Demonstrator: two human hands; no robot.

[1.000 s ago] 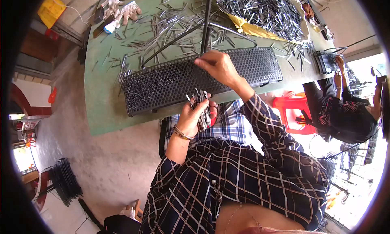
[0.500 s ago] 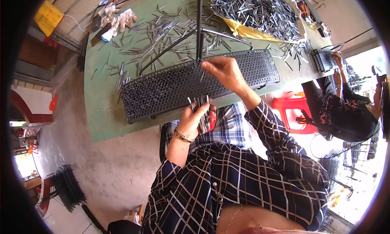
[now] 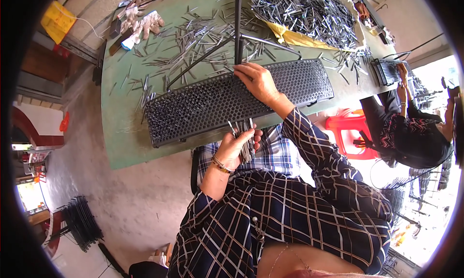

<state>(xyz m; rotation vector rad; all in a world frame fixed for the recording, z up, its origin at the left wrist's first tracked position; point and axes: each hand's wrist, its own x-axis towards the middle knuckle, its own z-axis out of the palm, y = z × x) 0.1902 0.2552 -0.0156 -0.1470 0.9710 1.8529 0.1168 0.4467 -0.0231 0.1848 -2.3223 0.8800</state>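
A long black panel (image 3: pixel 285 82) full of round holes lies tilted along the table's near edge, its left part filled with small dark pieces. Just below its near edge, my left hand (image 3: pixel 231 146) is closed around a bundle of thin metal strips (image 3: pixel 247 150), whose ends stick up past the thumb. My right hand (image 3: pixel 261 86) is over the middle of the panel, palm down. Its fingertips are drawn together at the panel's far edge, beside a black upright post (image 3: pixel 238 24). Whatever those fingers pinch is hidden.
Loose metal strips (image 3: pixel 188 41) are scattered over the green table (image 3: pixel 121 142). A large heap of strips (image 3: pixel 304 17) lies on yellow-edged sheeting at the far right. Work gloves (image 3: pixel 147 24) lie far left. On the right, another person (image 3: pixel 411 128) handles a similar panel near a red stool (image 3: pixel 345 133).
My right hand has moved a little left and away from me, reaching the panel's far edge by the post. My left hand, with the strips, has shifted slightly right and nearer me.
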